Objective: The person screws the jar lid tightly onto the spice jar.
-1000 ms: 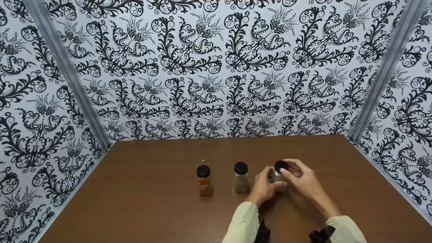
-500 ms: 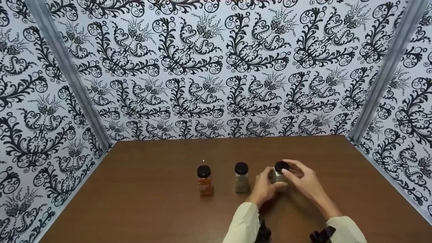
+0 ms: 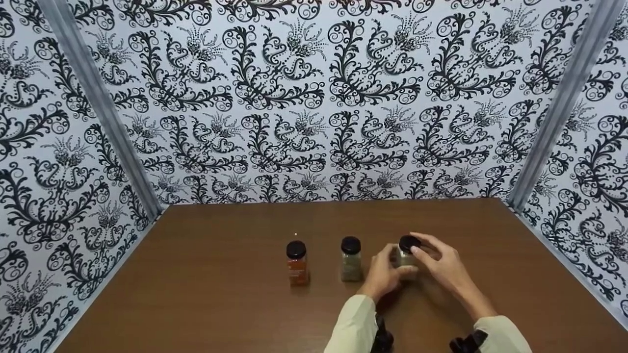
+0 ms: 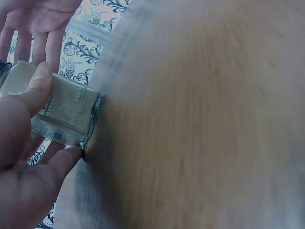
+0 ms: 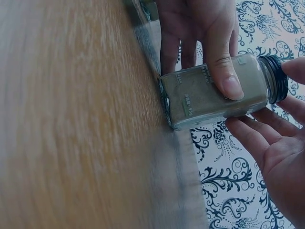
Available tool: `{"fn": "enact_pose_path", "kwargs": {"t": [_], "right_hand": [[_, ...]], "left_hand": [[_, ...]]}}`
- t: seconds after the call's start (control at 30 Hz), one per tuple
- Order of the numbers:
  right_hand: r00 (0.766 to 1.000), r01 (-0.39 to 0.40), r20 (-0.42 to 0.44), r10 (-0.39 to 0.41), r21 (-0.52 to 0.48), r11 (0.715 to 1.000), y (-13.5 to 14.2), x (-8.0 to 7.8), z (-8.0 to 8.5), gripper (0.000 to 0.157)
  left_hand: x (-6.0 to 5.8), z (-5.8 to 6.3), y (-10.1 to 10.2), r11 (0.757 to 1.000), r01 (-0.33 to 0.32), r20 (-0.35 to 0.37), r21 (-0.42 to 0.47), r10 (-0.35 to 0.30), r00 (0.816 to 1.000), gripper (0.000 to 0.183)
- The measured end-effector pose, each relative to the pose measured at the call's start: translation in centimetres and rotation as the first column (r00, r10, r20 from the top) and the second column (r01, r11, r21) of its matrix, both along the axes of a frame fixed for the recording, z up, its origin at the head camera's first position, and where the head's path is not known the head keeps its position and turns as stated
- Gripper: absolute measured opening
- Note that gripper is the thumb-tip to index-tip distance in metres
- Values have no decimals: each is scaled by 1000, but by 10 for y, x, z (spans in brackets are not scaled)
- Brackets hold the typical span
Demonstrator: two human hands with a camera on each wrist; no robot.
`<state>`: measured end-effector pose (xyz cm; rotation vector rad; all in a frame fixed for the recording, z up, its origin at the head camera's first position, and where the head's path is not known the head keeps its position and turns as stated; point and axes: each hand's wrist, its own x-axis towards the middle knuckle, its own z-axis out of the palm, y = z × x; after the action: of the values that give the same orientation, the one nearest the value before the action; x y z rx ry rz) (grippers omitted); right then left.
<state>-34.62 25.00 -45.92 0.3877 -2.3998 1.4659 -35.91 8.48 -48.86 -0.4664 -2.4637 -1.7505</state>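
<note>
A square glass spice jar (image 5: 190, 98) with greyish-brown powder and a black screw lid (image 3: 409, 243) stands upright on the table. My left hand (image 3: 383, 272) grips its body, thumb across the near side and fingers behind. At the top, my right hand (image 3: 445, 264) pinches the lid between thumb and fingers. In the right wrist view, some right fingers (image 5: 252, 138) lie along the jar's side below the lid. The left wrist view shows the left thumb (image 4: 40, 88) lying over the jar, whose lid is mostly cut off there.
Left of my hands stands a similar jar (image 3: 351, 267) of greenish-grey contents, lid on. Farther left is a jar (image 3: 297, 272) of orange-red contents, also lidded. The brown wooden table (image 3: 221, 294) meets patterned black-and-white walls (image 3: 294, 98) at the back and sides.
My right thumb has shifted slightly to the right along the lid's edge. The left hand and all the jars hold their places.
</note>
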Motion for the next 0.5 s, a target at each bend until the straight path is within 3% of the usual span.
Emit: {"fn": "enact_pose_path", "kwargs": {"t": [0.17,0.33,0.5], "right_hand": [[1000,-8,-4,8,-32,999,-1,-2,-1,35],[1000,-10,21,11,-41,999,-1,-2,0,41],[1000,-13,-8,13,-30,999,-1,0,0,39]], "left_hand": [[0,2,0,1000,-19,20,-11,19,1000,42],[0,3,1,1000,-20,3,-15,20,1000,41],[0,0,0,1000,-21,-15,-13,21,1000,42]]}}
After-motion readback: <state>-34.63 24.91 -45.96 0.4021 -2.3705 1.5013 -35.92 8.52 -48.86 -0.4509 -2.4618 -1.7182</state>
